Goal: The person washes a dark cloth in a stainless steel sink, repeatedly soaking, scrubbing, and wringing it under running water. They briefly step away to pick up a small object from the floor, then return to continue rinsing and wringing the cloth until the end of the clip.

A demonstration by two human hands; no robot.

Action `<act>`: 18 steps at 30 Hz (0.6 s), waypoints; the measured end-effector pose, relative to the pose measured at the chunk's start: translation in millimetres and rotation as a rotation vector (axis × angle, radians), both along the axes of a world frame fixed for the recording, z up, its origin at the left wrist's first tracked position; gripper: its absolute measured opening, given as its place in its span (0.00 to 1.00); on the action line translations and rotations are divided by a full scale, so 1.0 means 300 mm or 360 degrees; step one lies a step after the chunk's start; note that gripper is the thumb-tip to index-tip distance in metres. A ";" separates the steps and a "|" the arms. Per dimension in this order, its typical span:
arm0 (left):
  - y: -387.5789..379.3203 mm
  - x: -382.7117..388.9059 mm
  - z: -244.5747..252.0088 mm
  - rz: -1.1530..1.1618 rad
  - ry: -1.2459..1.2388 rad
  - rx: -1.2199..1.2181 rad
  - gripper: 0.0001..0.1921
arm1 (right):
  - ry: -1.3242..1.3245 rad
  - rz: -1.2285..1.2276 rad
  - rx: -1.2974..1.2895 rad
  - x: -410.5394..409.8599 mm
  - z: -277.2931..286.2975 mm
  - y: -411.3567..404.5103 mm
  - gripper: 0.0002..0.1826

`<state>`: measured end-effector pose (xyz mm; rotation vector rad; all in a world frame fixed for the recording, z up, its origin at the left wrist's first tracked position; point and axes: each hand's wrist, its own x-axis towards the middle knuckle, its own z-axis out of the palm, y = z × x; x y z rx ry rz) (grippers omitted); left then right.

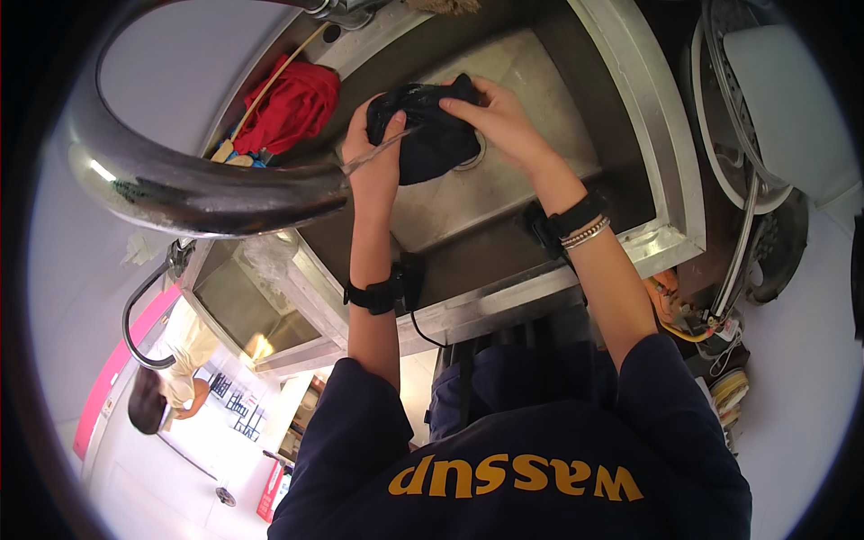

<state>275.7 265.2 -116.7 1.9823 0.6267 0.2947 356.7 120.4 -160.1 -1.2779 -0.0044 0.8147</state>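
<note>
A dark, wet-looking cloth item (432,145) is spread between my two hands over the stainless steel sink basin (560,135). My left hand (378,145) grips its left side, thumb on top. At its upper right edge, my right hand (493,115) holds it with thumb and fingers. From the mouth of the large curved metal faucet (270,199), a thin stream of water (378,150) runs onto the cloth. Part of the round drain (472,158) shows beside the cloth's lower right edge. The cloth's exact kind cannot be told.
Red cloth (297,104) and a thin wooden stick (277,77) lie on the sink's left ledge. A second basin (253,297) with another curved faucet (128,331) adjoins at lower left. Pots and lids (715,115) stand at right. Another person (172,385) is in the background at lower left.
</note>
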 end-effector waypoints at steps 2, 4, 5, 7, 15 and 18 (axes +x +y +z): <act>0.011 0.002 0.006 0.0018 0.0039 0.0087 0.13 | -0.0173 -0.0114 -0.0032 0.010 -0.003 0.001 0.15; 0.022 0.005 0.012 0.0024 -0.0054 0.0092 0.14 | -0.0260 -0.0164 -0.0097 0.014 0.002 0.004 0.15; 0.029 0.007 0.014 0.0086 0.0041 0.0035 0.13 | -0.0191 -0.0144 -0.0090 0.013 0.007 0.006 0.16; 0.045 0.013 0.014 0.0142 0.0082 -0.0070 0.11 | -0.0065 -0.0128 -0.0101 0.007 0.018 0.009 0.17; 0.049 0.008 0.054 -0.0176 0.0119 0.0026 0.14 | -0.0834 -0.0208 -0.0316 0.016 0.066 0.007 0.16; 0.037 0.002 0.074 -0.0377 0.0125 0.0340 0.19 | -0.0948 -0.0165 -0.0338 0.030 0.095 -0.004 0.15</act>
